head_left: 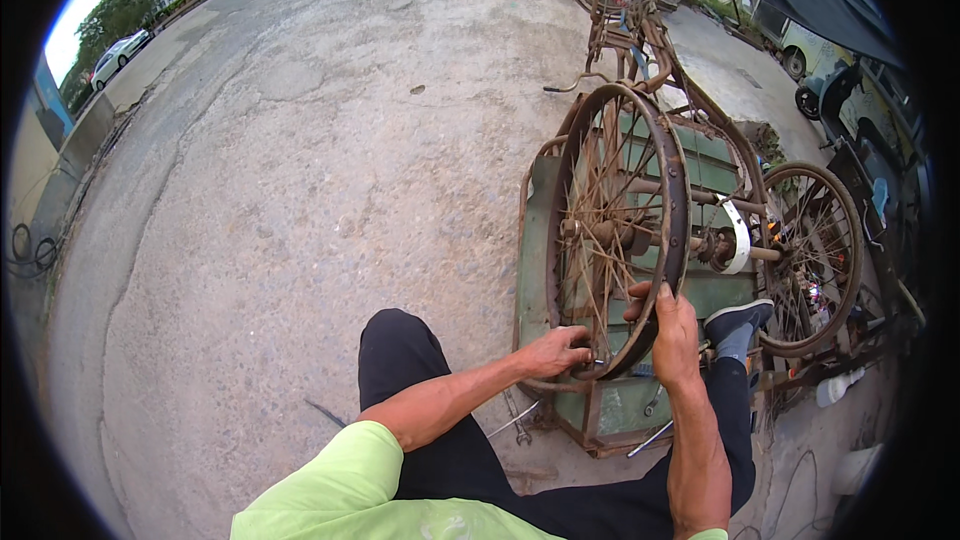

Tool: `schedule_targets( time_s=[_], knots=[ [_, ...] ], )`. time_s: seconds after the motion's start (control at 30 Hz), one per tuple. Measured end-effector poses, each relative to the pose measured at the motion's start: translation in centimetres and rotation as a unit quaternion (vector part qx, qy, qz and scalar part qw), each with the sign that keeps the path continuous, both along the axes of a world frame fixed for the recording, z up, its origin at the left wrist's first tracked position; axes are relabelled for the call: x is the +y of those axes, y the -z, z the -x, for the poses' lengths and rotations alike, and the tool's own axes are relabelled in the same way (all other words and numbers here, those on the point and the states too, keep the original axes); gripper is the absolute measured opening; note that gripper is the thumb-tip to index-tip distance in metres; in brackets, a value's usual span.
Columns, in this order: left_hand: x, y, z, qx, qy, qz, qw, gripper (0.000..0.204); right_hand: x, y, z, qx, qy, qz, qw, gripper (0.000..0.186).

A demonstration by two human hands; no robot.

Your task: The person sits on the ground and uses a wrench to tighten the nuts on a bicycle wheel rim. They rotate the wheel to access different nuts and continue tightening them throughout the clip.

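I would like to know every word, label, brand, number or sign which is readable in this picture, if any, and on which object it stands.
No text can be read.
Light green shirt: a pale print at the lower edge, too faint to read.
White strip by the axle: no lettering that I can make out.
Rusty wheel gripped by the right hand: none seen.
White car: too small to tell.

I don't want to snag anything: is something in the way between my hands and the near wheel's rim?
Nothing visible is in the way: your right hand grips the rim, and your left hand is at its lower edge, though contact there is hard to make out.
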State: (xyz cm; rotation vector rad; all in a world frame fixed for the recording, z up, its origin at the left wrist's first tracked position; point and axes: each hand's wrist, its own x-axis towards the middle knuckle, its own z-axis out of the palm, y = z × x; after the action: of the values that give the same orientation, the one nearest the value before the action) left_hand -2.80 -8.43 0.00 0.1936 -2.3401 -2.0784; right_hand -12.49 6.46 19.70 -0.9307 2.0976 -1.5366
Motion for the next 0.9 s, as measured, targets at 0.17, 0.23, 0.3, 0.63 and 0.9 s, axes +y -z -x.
schedule_targets(
  time_s=[0.17,0.23,0.3,0.63,0.9],
  knots=[
    [0.8,0.3,0.1,0.033,-0.055,0.069,0.996,0.050,-1.0,-1.1,-0.2,0.019,0.030,-0.013,0.999,0.056],
    [1.9,-0.5,0.2,0.002,-0.085,0.092,0.992,0.053,-1.2,-1.0,-0.4,0.021,0.052,-0.011,0.998,0.055],
    [1.9,0.0,0.2,0.006,-0.097,0.109,0.989,0.053,-0.9,-0.8,-0.5,0.026,0.043,-0.008,0.999,0.055],
    [2.1,-1.1,-0.1,0.021,-0.129,0.154,0.979,0.050,-0.6,-0.2,-0.7,0.020,0.042,-0.015,0.999,0.053],
    [2.3,0.8,-0.4,0.029,-0.140,0.236,0.961,0.059,-0.1,0.3,-0.4,0.030,0.026,-0.007,0.999,0.056]
  ],
)
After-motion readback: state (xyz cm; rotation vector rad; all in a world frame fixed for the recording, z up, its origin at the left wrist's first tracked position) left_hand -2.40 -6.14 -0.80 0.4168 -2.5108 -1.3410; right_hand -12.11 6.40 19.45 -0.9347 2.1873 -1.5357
